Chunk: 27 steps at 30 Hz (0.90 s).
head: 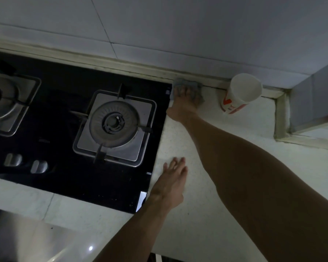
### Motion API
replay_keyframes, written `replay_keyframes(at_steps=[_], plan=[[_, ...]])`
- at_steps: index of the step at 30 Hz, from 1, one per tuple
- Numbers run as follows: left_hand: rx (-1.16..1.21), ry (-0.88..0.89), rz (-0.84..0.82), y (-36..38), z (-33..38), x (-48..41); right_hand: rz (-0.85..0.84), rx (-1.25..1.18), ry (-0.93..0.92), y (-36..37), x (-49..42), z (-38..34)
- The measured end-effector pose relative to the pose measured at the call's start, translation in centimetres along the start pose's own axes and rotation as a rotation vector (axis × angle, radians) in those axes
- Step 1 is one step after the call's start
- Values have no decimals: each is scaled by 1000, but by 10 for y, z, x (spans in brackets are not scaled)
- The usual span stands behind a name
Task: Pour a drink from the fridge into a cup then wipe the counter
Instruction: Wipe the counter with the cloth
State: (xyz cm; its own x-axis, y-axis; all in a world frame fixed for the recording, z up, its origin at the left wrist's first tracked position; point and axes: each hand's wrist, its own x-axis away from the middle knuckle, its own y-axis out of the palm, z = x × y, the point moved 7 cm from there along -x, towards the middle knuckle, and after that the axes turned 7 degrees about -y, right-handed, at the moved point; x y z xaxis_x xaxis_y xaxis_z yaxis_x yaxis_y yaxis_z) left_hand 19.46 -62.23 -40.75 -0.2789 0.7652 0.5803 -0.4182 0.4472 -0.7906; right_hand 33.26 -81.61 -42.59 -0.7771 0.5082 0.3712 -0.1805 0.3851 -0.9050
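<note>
Leftmost, a black glass gas hob [68, 118], two burners, set in a pale counter [235, 186]. Next, left hand [173, 179], fingers straight and together, flat on the counter beside the hob's edge. Right hand [184, 103], fingers spread, presses a grey cloth [189, 86] against the back edge. Rightmost, a white-and-red paper cup [240, 93], upright near the wall, apart from the cloth.

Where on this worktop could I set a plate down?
Bare counter lies in front of the cup, beyond the right forearm, and between it and the left hand. Crowded at the back: the right hand presses the cloth between hob and cup.
</note>
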Motion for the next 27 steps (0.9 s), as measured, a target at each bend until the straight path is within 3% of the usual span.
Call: replay_keyframes(at_steps=[11, 16, 20, 23, 27], plan=[[-26, 13, 45, 10, -4, -2, 17, 60, -166, 16, 77, -8], [-89, 34, 209, 15, -2, 18, -66, 94, -190, 48, 139, -16], [13, 113, 302, 29, -1, 62, -68, 74, -170, 68, 186, -29], [152, 174, 287, 50, -6, 107, -87, 66, -164, 79, 215, -48], [166, 158, 268, 82, -26, 157, -87, 66, -172, 96, 251, -76]])
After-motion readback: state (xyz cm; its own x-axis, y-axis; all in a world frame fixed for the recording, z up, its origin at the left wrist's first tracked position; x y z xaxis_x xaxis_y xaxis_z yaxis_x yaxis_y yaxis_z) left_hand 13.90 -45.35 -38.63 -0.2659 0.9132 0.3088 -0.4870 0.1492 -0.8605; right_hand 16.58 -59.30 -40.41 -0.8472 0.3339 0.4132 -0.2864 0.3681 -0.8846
